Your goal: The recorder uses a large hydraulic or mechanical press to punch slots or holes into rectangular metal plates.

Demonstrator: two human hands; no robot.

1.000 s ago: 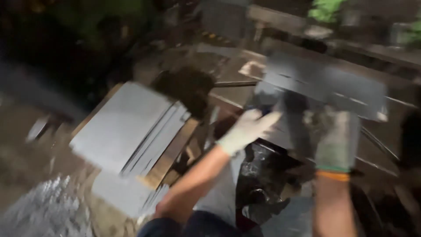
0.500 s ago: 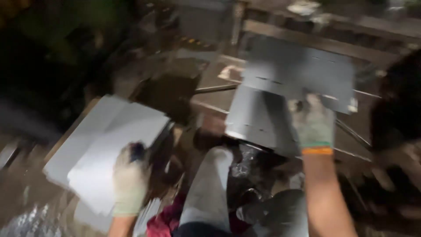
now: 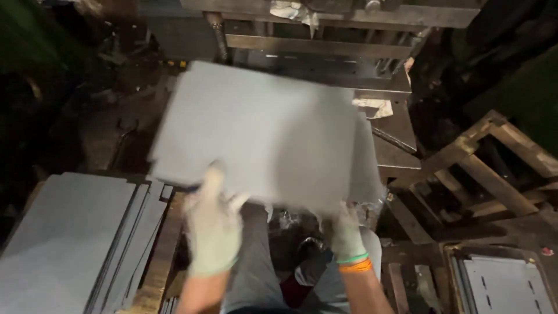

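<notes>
Dim workshop, dark floor, a metal machine frame (image 3: 325, 43) across the top of the view. Both hands are gloved in pale fabric. The left hand (image 3: 214, 229) is closed on the lower left edge of a large flat grey sheet (image 3: 256, 131), fingers spread up over its face. The right hand (image 3: 347, 232), with green and orange bands at the wrist, grips the lower right edge of the same sheet. The sheet is held in the air, tilted, in front of the machine frame and above the person's lap; its outline is blurred.

Just left of the left hand, a stack of similar grey sheets (image 3: 70, 244) lies on a wooden pallet (image 3: 156, 256), the top sheets fanned slightly toward the right edge of the pallet. To the right of the right hand stands a rough wooden frame (image 3: 482, 168). At the lower right corner of the view, well apart from the hands, a tray (image 3: 450, 273) holds pale slotted plates (image 3: 505, 285).
</notes>
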